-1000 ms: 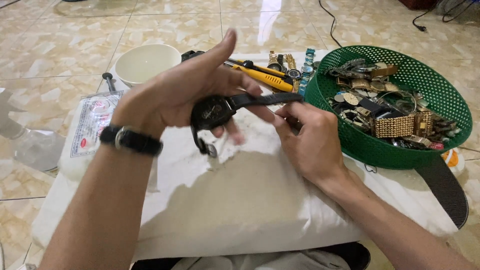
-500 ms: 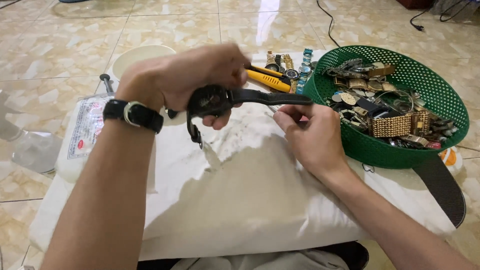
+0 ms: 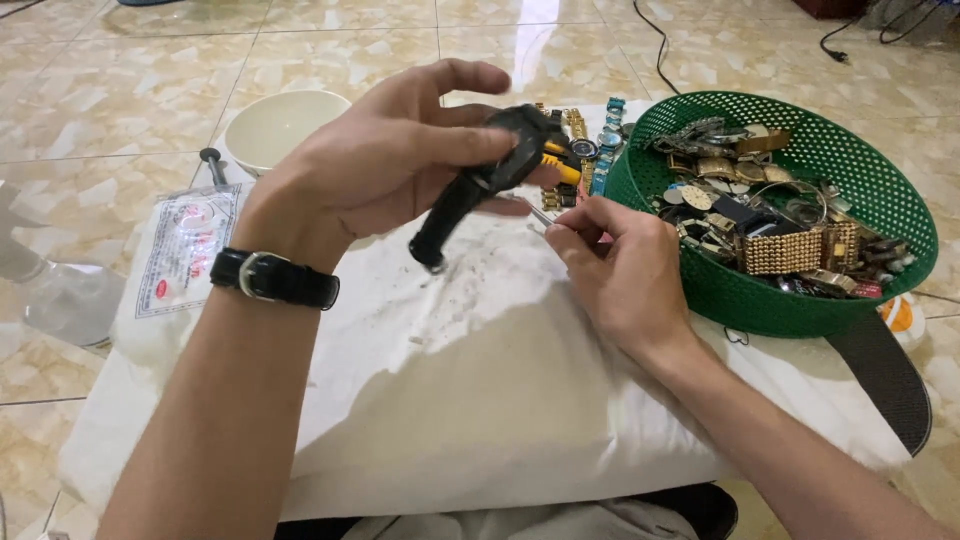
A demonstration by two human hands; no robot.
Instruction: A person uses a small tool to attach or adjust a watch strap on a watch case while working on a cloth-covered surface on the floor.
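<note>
Holding a black watch (image 3: 490,180) up over the white pillow (image 3: 480,380), my left hand (image 3: 390,165) is closed around it. My right hand (image 3: 620,270) pinches a thin tool (image 3: 540,215). It could slip and scratch. Its tip is hard to see.

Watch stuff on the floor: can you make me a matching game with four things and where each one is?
Things:
1. black watch
2. green basket
3. white bowl
4. thin metal tool

Places:
A. pinched in the right hand
B. on the tiled floor, beyond the left hand
C. held up in the left hand, strap hanging down
D. at the right, full of old watches and metal bands

Pairs: 1-C, 2-D, 3-B, 4-A
</note>
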